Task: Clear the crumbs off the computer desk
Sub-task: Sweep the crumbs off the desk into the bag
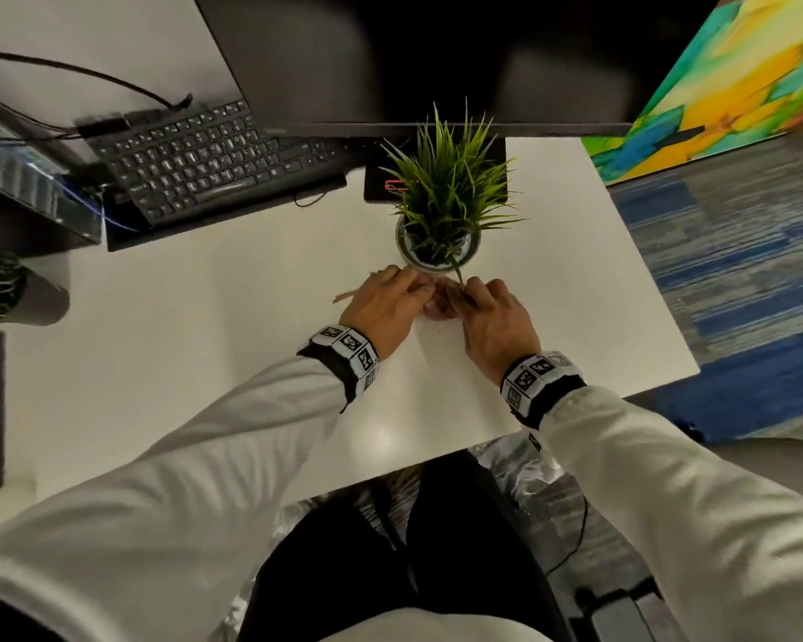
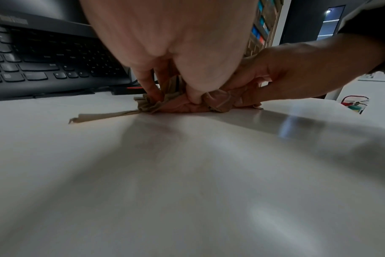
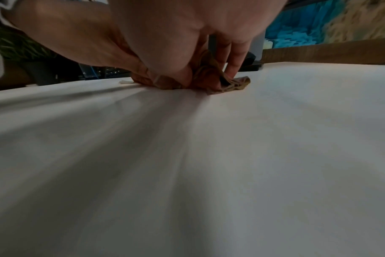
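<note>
A tan, striped cloth [image 2: 182, 104] lies bunched on the white desk [image 1: 205, 363], just in front of a potted plant. My left hand [image 1: 385, 303] grips its left part, fingers curled into the folds, and a flat corner of cloth [image 1: 344, 296] sticks out to the left. My right hand [image 1: 492, 312] pinches the right part of the cloth [image 3: 222, 83], fingertips down on the desk. The two hands meet over the bundle. A few tiny dark crumbs [image 1: 438, 331] dot the desk between my wrists.
A green potted plant [image 1: 441, 234] stands right behind the hands. A black keyboard [image 1: 205, 159] and a monitor [image 1: 390, 62] are at the back, a colourful painting [image 1: 715, 85] at the right. A second plant [image 1: 1, 289] stands at the left edge.
</note>
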